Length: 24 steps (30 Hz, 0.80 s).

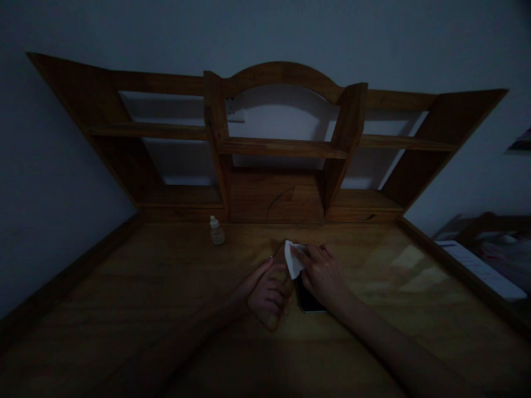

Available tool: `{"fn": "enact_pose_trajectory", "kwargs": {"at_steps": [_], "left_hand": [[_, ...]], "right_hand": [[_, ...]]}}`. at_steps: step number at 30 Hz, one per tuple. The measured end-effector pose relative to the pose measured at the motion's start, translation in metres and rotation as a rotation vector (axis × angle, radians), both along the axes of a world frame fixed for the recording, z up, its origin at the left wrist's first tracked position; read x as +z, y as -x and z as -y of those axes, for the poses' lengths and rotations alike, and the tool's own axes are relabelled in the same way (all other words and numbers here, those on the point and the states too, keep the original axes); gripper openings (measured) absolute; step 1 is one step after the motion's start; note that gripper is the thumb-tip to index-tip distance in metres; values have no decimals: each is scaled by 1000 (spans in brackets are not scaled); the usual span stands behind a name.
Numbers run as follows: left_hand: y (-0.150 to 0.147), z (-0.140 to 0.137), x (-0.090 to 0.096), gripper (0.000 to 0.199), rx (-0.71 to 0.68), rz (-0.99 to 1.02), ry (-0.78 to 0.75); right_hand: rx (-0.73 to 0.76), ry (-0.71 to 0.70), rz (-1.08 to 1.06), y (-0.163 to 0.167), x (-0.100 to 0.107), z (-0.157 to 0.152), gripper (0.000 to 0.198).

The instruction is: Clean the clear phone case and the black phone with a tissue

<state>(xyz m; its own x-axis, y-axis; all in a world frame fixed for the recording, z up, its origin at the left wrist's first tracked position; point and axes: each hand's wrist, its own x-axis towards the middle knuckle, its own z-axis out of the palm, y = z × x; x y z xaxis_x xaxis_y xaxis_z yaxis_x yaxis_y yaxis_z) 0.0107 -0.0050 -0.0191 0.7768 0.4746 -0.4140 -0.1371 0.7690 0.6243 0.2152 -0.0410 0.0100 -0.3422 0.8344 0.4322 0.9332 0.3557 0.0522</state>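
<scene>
From my end the feed was dim, with 2 bare hands over the desk (166,265). I had the left hand (271,293) wrapped around what looked like a slim brownish case (281,255), its fingers curled across the face and the case tilted, top end leaning to the right. The right hand (323,271) pinched a white tissue (293,262) between bent fingers, and I saw the tissue pressed against the upper right edge of the case. I could not tell how the thumb sat behind it.

A phone (309,301) lay flat on the desk beneath the right hand, dark screen up, partly hidden by it, just right of the case. To the left, well apart from the hands, a small dropper bottle (217,235) stood upright near the shelf (282,148). I made out 1 socket (234,113) on the wall behind.
</scene>
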Motion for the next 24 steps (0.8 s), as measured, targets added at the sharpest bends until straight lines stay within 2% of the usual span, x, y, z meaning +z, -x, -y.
{"fn": "enact_pose_trajectory", "kwargs": {"at_steps": [3,11,16,21,24], "left_hand": [[-1,1,4,54,5,-64,-36],[-3,5,14,55,79,-2,-112],[-6,8,12,59,88,-101,-126],[-7,10,12,58,51,-103,-183],[-7,9,10,56,70,-112,-167]], "right_hand": [[11,-24,-19,-2,1,0,51],[-40,36,-73,-3,5,-1,34],[-47,69,-125,0,3,-2,20],[-38,101,-200,-1,3,-2,17],[-11,127,-252,1,1,0,14]]}}
